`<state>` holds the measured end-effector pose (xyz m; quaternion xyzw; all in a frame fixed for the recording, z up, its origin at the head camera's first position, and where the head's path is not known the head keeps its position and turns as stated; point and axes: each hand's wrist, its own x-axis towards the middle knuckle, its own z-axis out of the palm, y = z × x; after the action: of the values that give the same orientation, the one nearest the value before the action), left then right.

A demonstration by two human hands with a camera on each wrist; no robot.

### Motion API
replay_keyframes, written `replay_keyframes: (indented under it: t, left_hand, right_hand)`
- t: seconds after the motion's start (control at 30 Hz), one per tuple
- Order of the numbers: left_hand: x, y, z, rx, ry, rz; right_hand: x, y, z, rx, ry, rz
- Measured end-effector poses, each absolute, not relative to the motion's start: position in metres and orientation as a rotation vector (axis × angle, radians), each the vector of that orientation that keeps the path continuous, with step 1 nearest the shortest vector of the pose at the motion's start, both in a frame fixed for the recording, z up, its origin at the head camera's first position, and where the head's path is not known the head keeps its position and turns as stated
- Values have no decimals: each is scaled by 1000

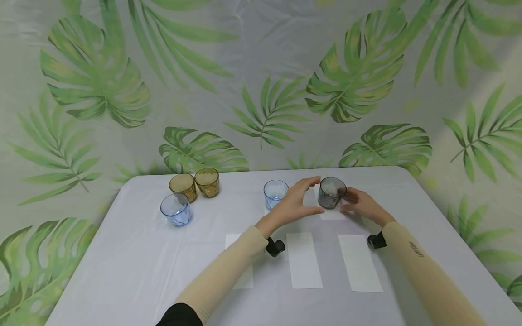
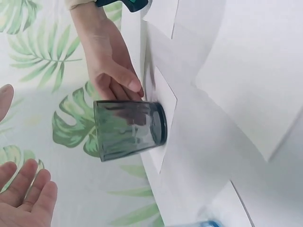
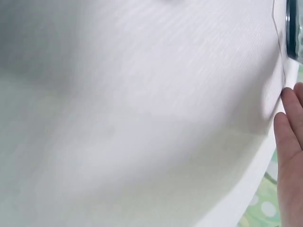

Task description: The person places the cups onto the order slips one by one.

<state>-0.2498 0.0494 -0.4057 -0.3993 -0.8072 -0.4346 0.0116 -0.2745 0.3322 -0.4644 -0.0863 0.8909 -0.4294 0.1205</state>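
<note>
A grey see-through glass stands upright on a white paper sheet near the table's far edge. My left hand is just left of it, thumb and fingers spread; in the left wrist view its fingers are apart from the glass. On the other side, my right hand has its fingertips right at the glass's side. The right wrist view shows only part of that hand, its fingers extended below the glass's edge. Partly behind my left hand stands a blue glass.
Left on the table are two amber glasses and another blue glass. Nearer lie more white paper sheets: one in the middle, one to the right, and one partly under my left forearm. A leaf-printed cloth hangs behind.
</note>
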Motion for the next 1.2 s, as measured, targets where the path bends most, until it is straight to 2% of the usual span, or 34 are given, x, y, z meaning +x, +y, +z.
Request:
replay_keyframes:
  t: [0.5,1.2]
  left_hand:
    - [-236,-19,-409,-1217,-2402,-1493]
    - [-214,-140,-412,-916,-2405,-1462]
  right_hand:
    - [-252,366,-456,-395,2544,-1426]
    - [-220,369,-455,-507,2548,-1483]
